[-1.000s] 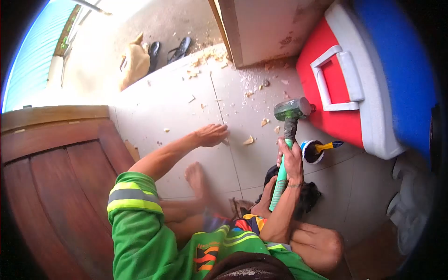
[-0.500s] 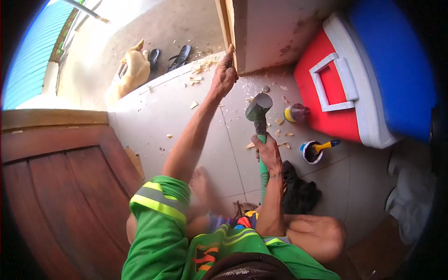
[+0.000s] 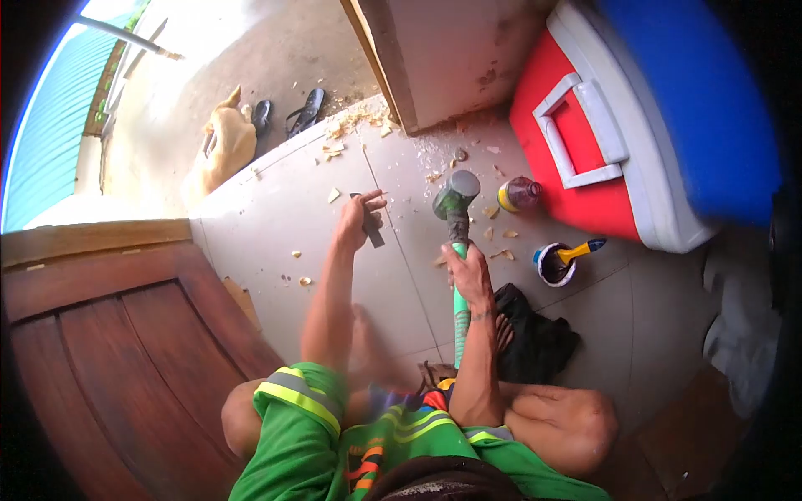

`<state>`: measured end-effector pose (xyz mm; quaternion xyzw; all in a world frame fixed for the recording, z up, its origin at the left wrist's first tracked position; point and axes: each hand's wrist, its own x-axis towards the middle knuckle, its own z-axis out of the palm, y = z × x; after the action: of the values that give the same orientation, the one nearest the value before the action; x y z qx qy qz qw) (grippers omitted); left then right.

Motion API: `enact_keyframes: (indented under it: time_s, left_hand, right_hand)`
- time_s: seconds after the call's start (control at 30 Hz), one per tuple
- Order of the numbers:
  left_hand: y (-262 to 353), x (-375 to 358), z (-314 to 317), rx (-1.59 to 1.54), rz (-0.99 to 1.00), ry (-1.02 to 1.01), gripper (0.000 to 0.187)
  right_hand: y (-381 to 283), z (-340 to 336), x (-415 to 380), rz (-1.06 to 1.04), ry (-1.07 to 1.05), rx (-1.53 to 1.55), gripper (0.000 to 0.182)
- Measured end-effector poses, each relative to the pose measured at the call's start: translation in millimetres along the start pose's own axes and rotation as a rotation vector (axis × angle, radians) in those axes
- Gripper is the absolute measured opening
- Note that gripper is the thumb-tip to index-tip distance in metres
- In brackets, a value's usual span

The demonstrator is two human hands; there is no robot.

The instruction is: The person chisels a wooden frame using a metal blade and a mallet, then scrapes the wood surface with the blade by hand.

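Observation:
My right hand (image 3: 469, 274) is wrapped round the green handle of a mallet (image 3: 462, 327), its broad grey head (image 3: 458, 192) facing away from me above the tiles. In my left hand (image 3: 361, 222) is a dark, flat, narrow strip (image 3: 371, 225) whose exact kind I cannot make out. Several of that hand's fingers stretch out past the strip. The hand is over the tiled floor, apart from the wooden door frame edge (image 3: 386, 88).
Wood chips (image 3: 334, 150) litter the tiles. At right are a red cooler (image 3: 535, 108), a bottle (image 3: 522, 194), and a paint pot (image 3: 551, 275) with a brush (image 3: 581, 250). A brown wooden panel (image 3: 125, 334) lies left. Near the sandals (image 3: 307, 111) lies a tan dog (image 3: 225, 142).
My left hand has come away from the door frame edge, back toward me and to the left, and the dark strip now shows in it. The mallet stays in my right hand, nearly still.

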<state>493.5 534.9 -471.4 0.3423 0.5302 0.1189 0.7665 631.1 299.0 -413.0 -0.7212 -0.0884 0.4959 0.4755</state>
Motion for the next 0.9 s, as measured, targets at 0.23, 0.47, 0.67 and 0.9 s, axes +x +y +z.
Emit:
enact_keyframes:
  time_s: [0.23, 0.47, 0.67, 0.9]
  left_hand:
    - [98.2, -14.3, 61.7, -0.115, 0.576, -0.085, 0.053]
    - [154.8, -61.9, 84.1, -0.235, 0.745, -0.396, 0.038]
    - [148.7, -41.2, 84.3, -0.660, 0.740, -0.321, 0.024]
    - [174.9, -40.5, 79.2, -0.814, 0.838, -0.724, 0.054]
  right_hand:
    - [-17.2, -6.8, -2.1, -0.004, -0.003, 0.117, 0.035]
    - [-26.7, 10.9, 22.0, -0.003, -0.030, 0.059, 0.032]
    - [-27.4, 7.8, 7.5, 0.061, -0.053, -0.004, 0.032]
    - [-65.5, 6.3, -12.5, -0.154, -0.035, 0.086, 0.032]
